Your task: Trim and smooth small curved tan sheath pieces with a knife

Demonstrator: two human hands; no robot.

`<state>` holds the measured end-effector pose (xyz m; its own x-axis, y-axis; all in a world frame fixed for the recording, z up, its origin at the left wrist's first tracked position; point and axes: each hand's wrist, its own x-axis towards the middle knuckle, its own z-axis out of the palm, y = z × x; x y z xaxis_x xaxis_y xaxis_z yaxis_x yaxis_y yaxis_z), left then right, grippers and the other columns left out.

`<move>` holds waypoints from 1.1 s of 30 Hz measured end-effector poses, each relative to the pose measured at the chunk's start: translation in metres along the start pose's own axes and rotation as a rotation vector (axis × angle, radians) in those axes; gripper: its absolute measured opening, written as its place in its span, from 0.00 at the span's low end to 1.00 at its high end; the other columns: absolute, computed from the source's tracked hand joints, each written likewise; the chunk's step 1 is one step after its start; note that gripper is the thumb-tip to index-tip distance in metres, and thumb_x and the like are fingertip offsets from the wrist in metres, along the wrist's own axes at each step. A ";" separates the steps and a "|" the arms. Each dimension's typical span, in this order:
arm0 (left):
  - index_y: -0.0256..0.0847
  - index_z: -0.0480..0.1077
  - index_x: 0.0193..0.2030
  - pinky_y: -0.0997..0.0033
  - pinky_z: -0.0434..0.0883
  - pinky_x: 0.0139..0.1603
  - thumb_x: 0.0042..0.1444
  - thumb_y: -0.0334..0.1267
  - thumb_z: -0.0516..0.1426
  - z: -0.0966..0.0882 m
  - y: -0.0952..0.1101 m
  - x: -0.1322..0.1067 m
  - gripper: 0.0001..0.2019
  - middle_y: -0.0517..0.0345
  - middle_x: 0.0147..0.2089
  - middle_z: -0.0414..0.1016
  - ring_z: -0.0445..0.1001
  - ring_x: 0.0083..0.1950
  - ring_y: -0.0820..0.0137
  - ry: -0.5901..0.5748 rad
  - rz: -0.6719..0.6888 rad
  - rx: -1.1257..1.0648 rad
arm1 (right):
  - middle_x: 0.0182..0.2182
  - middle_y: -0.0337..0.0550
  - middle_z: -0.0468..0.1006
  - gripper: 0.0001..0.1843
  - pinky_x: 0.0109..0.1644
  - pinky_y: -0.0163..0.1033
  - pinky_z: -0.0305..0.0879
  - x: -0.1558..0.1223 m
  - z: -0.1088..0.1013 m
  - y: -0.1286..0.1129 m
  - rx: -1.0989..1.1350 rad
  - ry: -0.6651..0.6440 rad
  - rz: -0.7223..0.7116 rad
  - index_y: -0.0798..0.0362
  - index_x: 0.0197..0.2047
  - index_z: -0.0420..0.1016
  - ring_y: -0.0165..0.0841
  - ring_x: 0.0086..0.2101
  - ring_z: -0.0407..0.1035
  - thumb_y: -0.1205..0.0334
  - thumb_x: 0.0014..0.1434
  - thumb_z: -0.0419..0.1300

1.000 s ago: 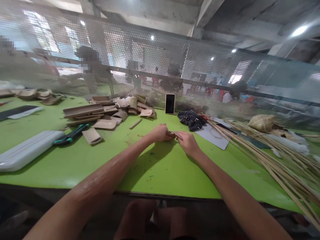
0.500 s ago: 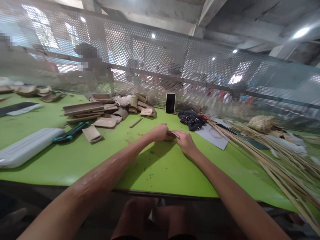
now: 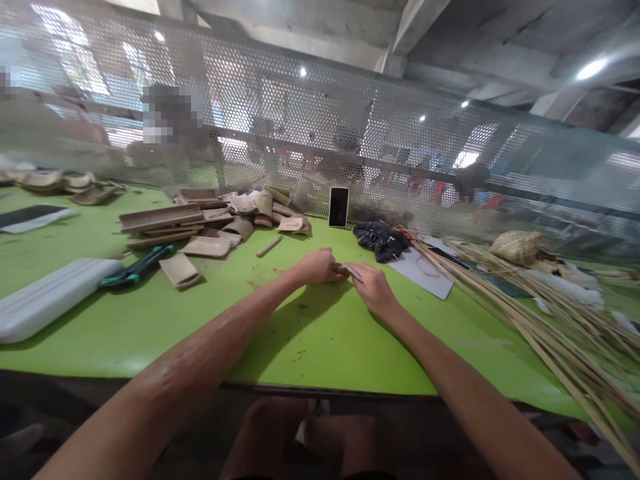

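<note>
"Piece (image 3: 340,268), head view: located where?"

"Between both hands, over the table (image 3: 310,353); clamped in left hand (image 3: 319,267), jutting toward right hand (image 3: 374,285). Long axis seemingly crosswise, mostly hidden."

"And right fingers?"

"Closed on a slim tool (image 3: 355,272), beside the piece; contact unclear."

"Differing from half a second earlier?"

"Tool: tilted slightly more steeply. Grips: unchanged."

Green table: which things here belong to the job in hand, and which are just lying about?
In the job:
small brown piece, in left hand
thin grey tool, in right hand
piled brown pieces, perhaps

Apparently lying about:
upright phone
dark cloth
long white object
black-and-green tool
pale strips
</note>
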<state>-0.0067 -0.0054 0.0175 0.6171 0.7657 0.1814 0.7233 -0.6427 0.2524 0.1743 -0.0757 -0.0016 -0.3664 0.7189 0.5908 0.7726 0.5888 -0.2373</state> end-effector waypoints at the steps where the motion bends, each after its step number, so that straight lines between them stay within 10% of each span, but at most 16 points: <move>1: 0.41 0.80 0.35 0.70 0.61 0.28 0.52 0.61 0.58 0.001 -0.002 0.001 0.24 0.52 0.34 0.74 0.71 0.30 0.69 -0.010 -0.001 -0.013 | 0.46 0.54 0.82 0.18 0.52 0.48 0.72 0.000 0.000 0.000 -0.001 0.005 -0.008 0.56 0.52 0.79 0.42 0.45 0.76 0.69 0.65 0.53; 13: 0.42 0.83 0.36 0.71 0.55 0.27 0.50 0.62 0.57 -0.004 -0.007 0.004 0.26 0.58 0.19 0.68 0.60 0.23 0.73 -0.044 0.072 -0.134 | 0.47 0.53 0.83 0.18 0.53 0.51 0.71 -0.001 -0.001 0.003 -0.011 0.033 0.029 0.54 0.53 0.80 0.43 0.45 0.76 0.68 0.65 0.54; 33: 0.39 0.81 0.29 0.70 0.53 0.26 0.52 0.64 0.54 -0.009 -0.007 0.003 0.28 0.56 0.21 0.69 0.57 0.23 0.74 -0.089 0.085 -0.097 | 0.38 0.49 0.85 0.19 0.40 0.44 0.73 -0.003 -0.003 0.002 0.097 0.061 0.170 0.53 0.51 0.82 0.40 0.32 0.77 0.56 0.67 0.54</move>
<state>-0.0125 0.0020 0.0246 0.7033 0.7004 0.1219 0.6363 -0.6967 0.3313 0.1781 -0.0778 -0.0013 -0.2006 0.7889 0.5808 0.7661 0.4958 -0.4089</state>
